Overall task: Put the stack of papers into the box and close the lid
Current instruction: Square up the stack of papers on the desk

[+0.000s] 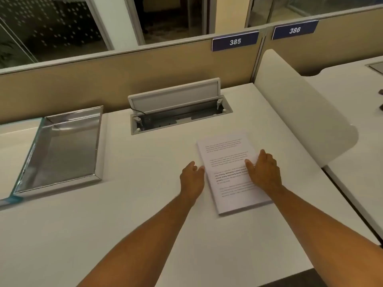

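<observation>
1. Stack of papers [230, 172]: white printed sheets, squared, lying flat on the desk; right of centre frame, slightly skewed.
2. Box [62, 150]: clear, shallow, rectangular, mirrored interior; open; left of frame, well apart from the papers.

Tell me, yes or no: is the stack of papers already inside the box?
No, the stack of papers lies flat on the desk between both hands, well right of the open box.
</observation>
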Demonstrator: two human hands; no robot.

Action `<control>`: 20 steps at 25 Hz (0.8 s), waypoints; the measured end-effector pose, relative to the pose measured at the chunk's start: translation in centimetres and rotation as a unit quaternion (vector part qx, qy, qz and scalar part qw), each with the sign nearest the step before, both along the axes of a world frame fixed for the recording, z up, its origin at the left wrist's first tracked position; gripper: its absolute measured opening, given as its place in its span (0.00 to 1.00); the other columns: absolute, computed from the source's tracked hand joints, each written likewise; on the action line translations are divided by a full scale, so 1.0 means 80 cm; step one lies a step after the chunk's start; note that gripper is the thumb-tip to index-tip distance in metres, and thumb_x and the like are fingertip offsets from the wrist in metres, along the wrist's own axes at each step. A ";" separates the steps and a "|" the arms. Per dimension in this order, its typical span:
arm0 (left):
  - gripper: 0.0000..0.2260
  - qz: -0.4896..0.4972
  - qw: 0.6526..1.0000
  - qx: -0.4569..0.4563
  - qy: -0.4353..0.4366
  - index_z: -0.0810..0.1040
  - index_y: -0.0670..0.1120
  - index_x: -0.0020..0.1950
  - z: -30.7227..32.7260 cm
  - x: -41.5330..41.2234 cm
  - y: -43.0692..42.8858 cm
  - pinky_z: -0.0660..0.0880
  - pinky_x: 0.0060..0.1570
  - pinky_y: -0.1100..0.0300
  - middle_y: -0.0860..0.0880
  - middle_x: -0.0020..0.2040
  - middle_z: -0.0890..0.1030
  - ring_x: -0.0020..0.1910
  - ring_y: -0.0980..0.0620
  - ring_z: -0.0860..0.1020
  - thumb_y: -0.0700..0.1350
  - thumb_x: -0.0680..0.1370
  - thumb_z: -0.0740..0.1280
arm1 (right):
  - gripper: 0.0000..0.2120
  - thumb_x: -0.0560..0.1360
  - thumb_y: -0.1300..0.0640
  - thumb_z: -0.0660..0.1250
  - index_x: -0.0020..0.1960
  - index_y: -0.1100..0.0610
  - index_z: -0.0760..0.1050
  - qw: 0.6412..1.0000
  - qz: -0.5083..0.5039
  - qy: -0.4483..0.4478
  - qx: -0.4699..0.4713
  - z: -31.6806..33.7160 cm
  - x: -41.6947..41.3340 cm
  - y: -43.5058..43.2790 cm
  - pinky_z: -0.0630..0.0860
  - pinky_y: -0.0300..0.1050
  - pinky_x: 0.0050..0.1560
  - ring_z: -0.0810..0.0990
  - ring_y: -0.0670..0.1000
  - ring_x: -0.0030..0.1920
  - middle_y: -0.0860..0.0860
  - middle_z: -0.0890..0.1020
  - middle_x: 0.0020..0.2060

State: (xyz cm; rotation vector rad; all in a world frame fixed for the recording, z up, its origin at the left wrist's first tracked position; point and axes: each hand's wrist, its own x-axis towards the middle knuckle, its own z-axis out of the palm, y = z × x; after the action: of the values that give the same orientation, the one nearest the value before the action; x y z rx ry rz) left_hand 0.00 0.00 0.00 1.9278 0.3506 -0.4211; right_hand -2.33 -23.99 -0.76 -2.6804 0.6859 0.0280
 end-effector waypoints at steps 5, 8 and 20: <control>0.11 0.113 0.981 -0.134 0.084 0.79 0.41 0.62 -0.005 0.012 -0.038 0.82 0.56 0.52 0.44 0.59 0.83 0.58 0.43 0.83 0.42 0.81 0.69 | 0.25 0.80 0.44 0.67 0.64 0.66 0.75 0.994 0.002 0.075 0.080 0.004 0.021 -0.030 0.78 0.61 0.63 0.77 0.64 0.62 0.64 0.75 0.63; 0.10 0.165 0.964 -0.167 0.129 0.80 0.37 0.60 0.000 0.025 -0.047 0.85 0.49 0.50 0.39 0.62 0.85 0.50 0.43 0.86 0.39 0.80 0.73 | 0.25 0.79 0.46 0.70 0.64 0.65 0.75 0.991 -0.012 0.073 0.116 0.004 0.028 -0.034 0.79 0.60 0.61 0.79 0.64 0.61 0.63 0.76 0.62; 0.10 0.147 0.971 -0.131 0.136 0.84 0.38 0.58 0.010 0.042 -0.070 0.87 0.45 0.43 0.41 0.50 0.88 0.47 0.39 0.88 0.36 0.77 0.74 | 0.26 0.79 0.46 0.71 0.67 0.65 0.75 0.989 -0.015 0.084 0.121 -0.002 0.034 -0.040 0.79 0.61 0.64 0.78 0.64 0.64 0.63 0.76 0.64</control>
State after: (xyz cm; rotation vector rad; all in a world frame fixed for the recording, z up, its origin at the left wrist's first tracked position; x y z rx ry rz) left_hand 3.35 -5.61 0.76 1.5335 0.7134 -0.5074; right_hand 0.39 -27.19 -0.94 -2.4520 0.7224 0.3131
